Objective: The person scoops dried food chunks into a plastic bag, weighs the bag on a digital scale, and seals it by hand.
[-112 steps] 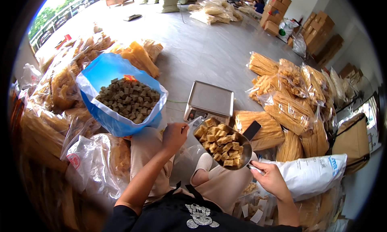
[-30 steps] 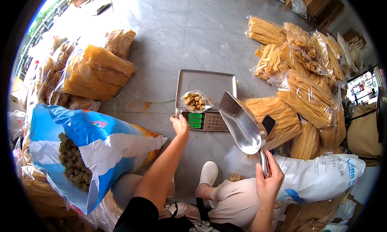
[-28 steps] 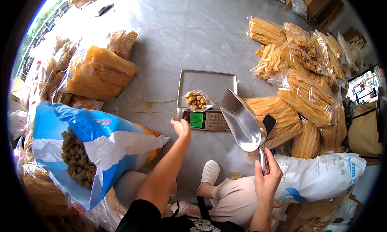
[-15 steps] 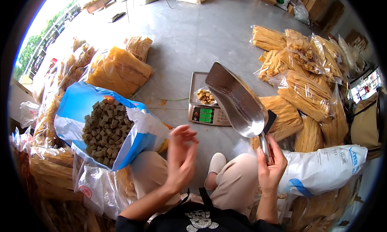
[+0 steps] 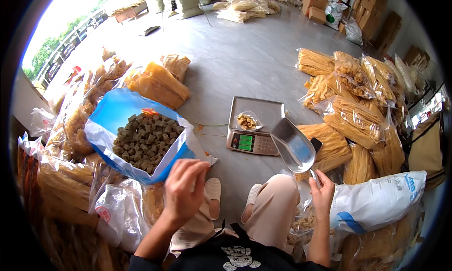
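Observation:
A metal scoop [image 5: 298, 148] is in my right hand [image 5: 322, 190], fingers closed round its handle. Its tilted pan hangs beside the front right of a digital scale [image 5: 254, 141]. On the scale's metal plate lies a small clear bag of yellowish-brown cubes [image 5: 247, 121]. My left hand [image 5: 185, 188] hovers at the near right edge of a blue-and-white bag [image 5: 115, 110], its fingers loosely bent and nothing visible in them. Greyish-brown cubes [image 5: 148, 141] fill this opened bag, with a small orange-red piece [image 5: 150, 112] at their far edge.
Clear bags of yellow dried sticks [image 5: 351, 120] are piled at the right, with more bags [image 5: 157, 85] at the left. A white-and-blue sack [image 5: 376, 200] lies by my right forearm. Behind the scoop is a dark flat object [image 5: 316, 144]. Cardboard boxes [image 5: 316, 0] stand far back.
My left hand has moved left and nearer the blue-and-white bag. The scoop has shifted right and lower, uncovering more of the scale. The view has tilted up slightly.

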`<action>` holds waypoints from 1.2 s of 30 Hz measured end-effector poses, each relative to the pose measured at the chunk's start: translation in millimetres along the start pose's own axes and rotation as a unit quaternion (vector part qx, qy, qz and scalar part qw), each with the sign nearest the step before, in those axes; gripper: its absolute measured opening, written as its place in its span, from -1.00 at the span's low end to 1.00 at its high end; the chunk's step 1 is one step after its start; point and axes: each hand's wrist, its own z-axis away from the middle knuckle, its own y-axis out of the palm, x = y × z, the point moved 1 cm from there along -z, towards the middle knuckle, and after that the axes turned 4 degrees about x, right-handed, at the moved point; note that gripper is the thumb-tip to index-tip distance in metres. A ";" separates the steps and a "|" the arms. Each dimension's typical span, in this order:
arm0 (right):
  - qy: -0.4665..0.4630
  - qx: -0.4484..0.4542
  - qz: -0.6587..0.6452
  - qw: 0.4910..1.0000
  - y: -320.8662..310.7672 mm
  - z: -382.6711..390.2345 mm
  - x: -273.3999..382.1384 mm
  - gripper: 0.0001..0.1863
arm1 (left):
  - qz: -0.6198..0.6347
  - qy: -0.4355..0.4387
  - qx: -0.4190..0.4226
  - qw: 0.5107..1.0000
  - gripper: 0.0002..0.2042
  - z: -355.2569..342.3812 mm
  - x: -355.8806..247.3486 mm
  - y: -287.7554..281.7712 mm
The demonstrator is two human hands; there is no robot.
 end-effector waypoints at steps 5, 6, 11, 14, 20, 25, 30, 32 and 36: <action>0.107 0.047 0.074 0.990 -5.6 -12.8 -87.6 -0.65 | 0.034 -0.071 -0.017 0.997 -0.87 -15.9 0.8 -24.0; 0.125 0.070 0.111 0.983 3.9 -13.9 -102.8 -0.66 | 0.064 -0.079 0.009 0.995 -0.88 -15.2 2.7 -14.3; 0.104 0.138 0.252 0.952 49.3 -11.3 -226.8 -0.65 | 0.290 -0.248 0.172 0.908 -0.86 -9.6 68.3 126.4; 0.138 0.169 0.257 0.941 73.2 14.6 -255.9 -0.65 | 0.226 -0.312 0.168 0.907 -0.75 -7.1 128.8 214.9; 0.192 0.175 0.143 0.955 94.0 53.0 -315.4 -0.65 | 0.032 -0.440 0.133 0.888 -0.32 -38.4 193.5 299.1; 0.217 0.154 0.018 0.964 96.2 35.5 -340.6 -0.65 | -0.089 -0.343 0.182 0.917 -0.32 -68.0 232.8 324.6; 0.242 0.178 -0.038 0.953 107.1 -0.6 -340.3 -0.62 | -0.089 -0.218 0.252 0.939 -0.52 -78.6 261.5 334.4; 0.256 0.167 -0.025 0.952 113.1 -1.3 -341.7 -0.60 | -0.124 -0.214 0.318 0.915 -0.65 -83.9 268.9 341.6; 0.200 0.205 0.109 0.952 122.2 -9.4 -363.3 -0.56 | -0.123 -0.159 0.255 0.946 -0.88 -79.5 270.4 341.6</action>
